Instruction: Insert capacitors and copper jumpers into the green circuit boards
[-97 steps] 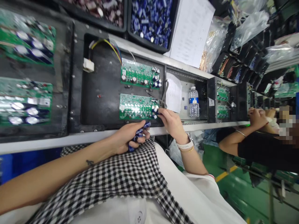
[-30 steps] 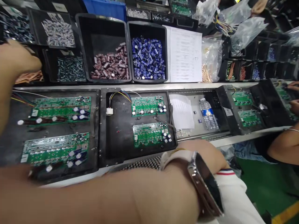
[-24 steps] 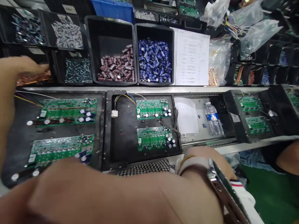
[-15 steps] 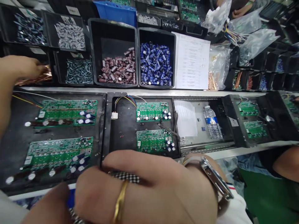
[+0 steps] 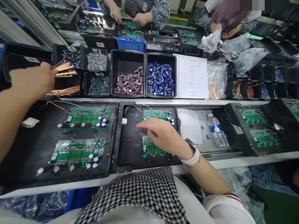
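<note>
My left hand is closed on several flat copper strips, lifted over a black bin that holds more copper strips. My right hand hovers above the middle black tray, fingers stretched out to the left and nothing visible in them. It partly covers two green circuit boards there. A white connector with coloured wires lies left of them. In the left tray are two more boards, an upper one and a lower one, with brown and blue capacitors.
Bins of brown capacitors and blue capacitors stand behind the trays, beside printed sheets. A water bottle lies to the right. Across the bench are co-workers' hands. Another tray sits further right.
My left hand has come up out of the bin with copper strips. My right hand has moved from close to the camera out over the middle tray. The view has tilted up and widened.
</note>
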{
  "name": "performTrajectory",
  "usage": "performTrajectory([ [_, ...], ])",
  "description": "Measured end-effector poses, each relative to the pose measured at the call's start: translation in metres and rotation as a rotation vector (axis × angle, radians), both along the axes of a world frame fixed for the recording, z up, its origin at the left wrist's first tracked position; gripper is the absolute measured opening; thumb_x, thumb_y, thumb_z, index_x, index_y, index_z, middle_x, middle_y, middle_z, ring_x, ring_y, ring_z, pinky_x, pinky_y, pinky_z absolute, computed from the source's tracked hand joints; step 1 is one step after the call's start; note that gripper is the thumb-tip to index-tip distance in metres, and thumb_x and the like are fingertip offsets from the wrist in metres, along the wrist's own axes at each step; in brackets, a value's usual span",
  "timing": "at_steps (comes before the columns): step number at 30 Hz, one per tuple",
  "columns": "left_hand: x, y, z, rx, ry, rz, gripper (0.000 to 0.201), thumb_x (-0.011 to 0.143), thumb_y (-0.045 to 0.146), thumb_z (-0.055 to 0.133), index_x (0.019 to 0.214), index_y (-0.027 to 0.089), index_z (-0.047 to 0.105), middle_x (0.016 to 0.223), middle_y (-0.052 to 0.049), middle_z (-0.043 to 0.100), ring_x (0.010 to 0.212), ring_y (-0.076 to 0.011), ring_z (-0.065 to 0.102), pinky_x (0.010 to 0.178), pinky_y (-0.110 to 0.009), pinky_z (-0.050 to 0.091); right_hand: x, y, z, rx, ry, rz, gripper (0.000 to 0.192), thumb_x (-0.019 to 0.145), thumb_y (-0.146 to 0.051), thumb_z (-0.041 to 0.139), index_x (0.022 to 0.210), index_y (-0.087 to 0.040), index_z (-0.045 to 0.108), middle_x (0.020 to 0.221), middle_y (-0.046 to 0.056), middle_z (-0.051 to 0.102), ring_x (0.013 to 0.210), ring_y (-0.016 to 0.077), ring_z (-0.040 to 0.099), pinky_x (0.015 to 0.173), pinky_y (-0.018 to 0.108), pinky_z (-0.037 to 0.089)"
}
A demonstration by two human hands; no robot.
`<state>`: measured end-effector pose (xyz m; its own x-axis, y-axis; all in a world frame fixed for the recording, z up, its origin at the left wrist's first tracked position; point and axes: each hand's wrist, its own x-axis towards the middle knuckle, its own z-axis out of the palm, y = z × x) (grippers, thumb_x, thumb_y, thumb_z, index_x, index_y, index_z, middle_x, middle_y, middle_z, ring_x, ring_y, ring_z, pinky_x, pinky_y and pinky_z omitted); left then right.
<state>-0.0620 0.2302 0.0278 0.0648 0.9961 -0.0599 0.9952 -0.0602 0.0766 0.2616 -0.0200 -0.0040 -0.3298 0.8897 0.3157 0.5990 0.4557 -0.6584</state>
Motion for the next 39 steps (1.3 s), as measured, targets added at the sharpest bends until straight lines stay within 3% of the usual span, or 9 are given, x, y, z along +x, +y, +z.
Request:
performTrajectory([
  [4,0.058,-0.088,-0.001,0.093,-0.021,-0.073,0.057,0.1,0.051,0.027,0.139,0.013,0.043,0.124,-0.019,0.063,0.107,-0.0372,0.066,0.086,-0.049,0.051,-0.028,0.028,-0.01,-0.212,0.374,-0.115,0.025,0.093,-0.026,0.06,0.117,-0.021,0.064,0.105,0.003,0.072,0.088,0.0119,0.067,0.081,0.027,0.056],
  [8,0.11,-0.176,-0.02,0.024,-0.275,-0.053,0.041,0.097,0.047,0.036,0.121,0.018,0.051,0.105,-0.016,0.069,0.091,-0.0363,0.069,0.075,-0.042,0.051,-0.054,0.036,-0.022,-0.369,0.73,-0.173,0.026,0.086,-0.041,0.068,0.102,-0.021,0.063,0.102,0.002,0.07,0.079,0.0089,0.067,0.074,0.022,0.056],
  [13,0.139,-0.231,-0.043,-0.158,-0.834,-0.057,0.023,0.098,0.044,0.037,0.105,0.024,0.047,0.073,-0.003,0.064,0.064,-0.0212,0.065,0.063,-0.032,0.051,-0.039,0.013,-0.033,-0.338,0.732,-0.245,0.017,0.088,-0.035,0.064,0.083,-0.02,0.059,0.096,0.001,0.064,0.078,0.0076,0.064,0.072,0.021,0.055],
  [17,0.15,-0.247,-0.056,-0.469,-1.281,-0.03,0.017,0.097,0.042,0.046,0.101,0.026,0.044,0.072,0.003,0.055,0.053,-0.0134,0.057,0.047,-0.023,0.047,-0.018,0.002,-0.042,-0.332,0.632,-0.251,0.011,0.086,-0.03,0.066,0.081,-0.02,0.062,0.096,0.001,0.062,0.079,0.0082,0.062,0.072,0.022,0.055],
  [21,0.157,-0.253,-0.063,-0.64,-1.558,0.163,0.021,0.095,0.044,0.052,0.097,0.024,0.046,0.065,0.008,0.033,0.042,-0.0052,0.029,0.034,-0.011,0.021,-0.015,-0.006,-0.053,-0.358,0.651,-0.247,0.014,0.088,-0.033,0.065,0.084,-0.02,0.062,0.093,0.001,0.061,0.075,0.009,0.062,0.068,0.025,0.056],
  [25,0.154,-0.25,-0.061,-0.801,-1.721,0.278,0.03,0.092,0.043,0.061,0.082,0.02,0.044,0.063,0.008,0.028,0.044,-0.0036,0.021,0.034,-0.008,0.017,-0.01,-0.014,-0.049,0.019,0.328,-0.321,0.008,0.093,-0.027,0.061,0.099,-0.022,0.063,0.109,0.006,0.062,0.101,0.0156,0.063,0.085,0.033,0.057],
  [31,0.14,-0.241,-0.058,-1.152,-1.827,0.387,0.025,0.086,0.035,0.069,0.084,0.019,0.051,0.06,0.008,0.03,0.043,-0.0023,0.012,0.031,-0.008,0.013,0.013,-0.016,-0.029,0.482,-0.293,-0.02,0.026,0.097,-0.014,0.052,0.115,-0.029,0.064,0.119,0.002,0.068,0.115,0.0178,0.057,0.102,0.039,0.048],
  [35,0.14,-0.243,-0.063,-1.205,-1.79,0.357,0.027,0.085,0.039,0.069,0.086,0.019,0.051,0.059,0.008,0.032,0.042,-0.0022,0.014,0.031,-0.008,0.013,0.021,-0.013,-0.023,0.506,-0.374,0.077,0.022,0.097,-0.015,0.052,0.111,-0.026,0.065,0.119,0.003,0.069,0.114,0.0187,0.057,0.101,0.041,0.044],
  [39,0.143,-0.251,-0.067,-0.94,-1.63,0.196,0.03,0.09,0.048,0.062,0.103,0.023,0.053,0.059,0.008,0.035,0.041,-0.0034,0.022,0.033,-0.009,0.018,0.021,-0.012,-0.018,0.286,-0.343,0.124,0.021,0.099,-0.017,0.05,0.112,-0.023,0.064,0.12,0.005,0.067,0.117,0.0196,0.054,0.099,0.04,0.043],
])
